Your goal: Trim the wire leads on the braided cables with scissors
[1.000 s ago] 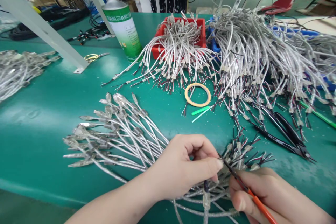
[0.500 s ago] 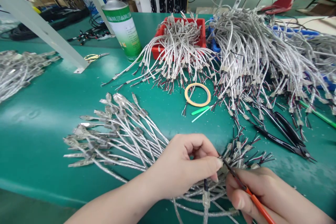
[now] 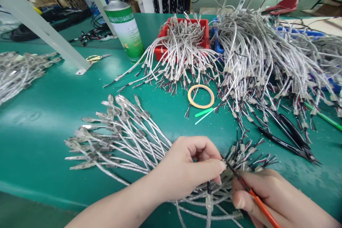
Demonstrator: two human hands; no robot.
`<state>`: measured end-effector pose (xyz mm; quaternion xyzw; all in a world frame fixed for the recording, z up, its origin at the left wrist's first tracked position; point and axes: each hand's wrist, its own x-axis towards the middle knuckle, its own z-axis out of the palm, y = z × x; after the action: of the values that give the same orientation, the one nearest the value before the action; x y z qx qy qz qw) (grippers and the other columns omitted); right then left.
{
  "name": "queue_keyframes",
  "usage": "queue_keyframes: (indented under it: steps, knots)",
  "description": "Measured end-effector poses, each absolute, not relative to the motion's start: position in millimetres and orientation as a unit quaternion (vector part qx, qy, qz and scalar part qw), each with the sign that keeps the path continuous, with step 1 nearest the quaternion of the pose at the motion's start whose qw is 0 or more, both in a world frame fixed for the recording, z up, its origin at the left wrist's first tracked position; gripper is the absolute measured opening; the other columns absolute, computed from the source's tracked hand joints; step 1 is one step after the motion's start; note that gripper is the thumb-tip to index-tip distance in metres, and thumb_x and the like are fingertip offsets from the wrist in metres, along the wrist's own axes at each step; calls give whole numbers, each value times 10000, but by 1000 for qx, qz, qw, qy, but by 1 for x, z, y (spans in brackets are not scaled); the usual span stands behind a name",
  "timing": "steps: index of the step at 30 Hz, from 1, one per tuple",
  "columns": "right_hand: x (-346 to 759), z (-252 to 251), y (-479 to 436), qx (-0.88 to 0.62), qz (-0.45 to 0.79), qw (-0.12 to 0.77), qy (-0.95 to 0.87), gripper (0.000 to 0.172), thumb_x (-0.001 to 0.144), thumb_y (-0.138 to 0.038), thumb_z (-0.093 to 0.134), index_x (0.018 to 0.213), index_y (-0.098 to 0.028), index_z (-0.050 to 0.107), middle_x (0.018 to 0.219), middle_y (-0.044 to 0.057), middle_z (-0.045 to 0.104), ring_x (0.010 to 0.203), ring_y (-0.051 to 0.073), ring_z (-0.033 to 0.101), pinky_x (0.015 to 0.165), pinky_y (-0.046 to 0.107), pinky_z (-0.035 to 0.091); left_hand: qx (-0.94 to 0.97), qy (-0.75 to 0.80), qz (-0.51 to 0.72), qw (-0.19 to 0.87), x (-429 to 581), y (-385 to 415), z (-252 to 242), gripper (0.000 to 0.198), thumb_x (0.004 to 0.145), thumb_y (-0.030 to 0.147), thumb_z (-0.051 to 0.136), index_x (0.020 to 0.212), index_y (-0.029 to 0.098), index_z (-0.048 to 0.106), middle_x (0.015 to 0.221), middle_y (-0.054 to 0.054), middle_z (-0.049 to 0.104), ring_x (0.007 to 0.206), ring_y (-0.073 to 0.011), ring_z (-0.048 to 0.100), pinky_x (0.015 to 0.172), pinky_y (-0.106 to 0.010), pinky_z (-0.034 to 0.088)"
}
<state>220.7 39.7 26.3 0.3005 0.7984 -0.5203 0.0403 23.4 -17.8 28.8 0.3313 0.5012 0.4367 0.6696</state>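
My left hand (image 3: 191,169) is closed in a pinch on the stripped end of a silvery cable (image 3: 209,203). The cable's black inner sheath shows below my fingers, and its clear end hangs down. My right hand (image 3: 263,194) is closed around a slim orange-handled tool (image 3: 260,203) with a thin dark tip. That tip reaches my left fingertips; the exact contact is hidden by my thumb. Under both hands lies a bundle of similar cables (image 3: 133,142), plug ends to the left and bare wire ends (image 3: 248,153) to the right.
Behind stand a red bin (image 3: 205,35) and a large heap of cables (image 3: 248,50) over blue bins. A tape roll (image 3: 189,99), a green stick (image 3: 203,112) and black-handled pliers (image 3: 291,139) lie nearer. On the left are a can (image 3: 125,28), scissors (image 3: 93,58) and a slanted post (image 3: 48,25).
My right hand has shifted very slightly to the right along the tool. My left hand stays almost still on the cable end.
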Motion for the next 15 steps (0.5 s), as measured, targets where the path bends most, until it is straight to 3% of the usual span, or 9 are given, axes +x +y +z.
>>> queue_keyframes:
  steps: [7,11,15]
  knots:
    - [217,29,40,302,-523,-13,797,516,933,-643,503,608,-244,509,436,-41,547,349,139,468,357,253,332,319,495,446,674,23,-17,30,191,731,308,740,691,187,597,524,47,573,499,-99,490,537,-237,354]
    - [218,29,36,300,-498,3,813,506,990,-595,420,650,-237,532,535,-15,603,441,157,520,432,272,378,295,475,464,687,25,-17,31,225,724,316,777,685,180,602,546,35,605,530,-96,527,552,-222,377]
    - [213,33,30,303,-515,-52,801,543,955,-672,399,673,-238,565,538,-35,505,452,151,459,427,274,354,274,458,485,693,27,-15,31,261,722,358,802,714,168,623,576,32,626,545,-84,552,570,-206,417]
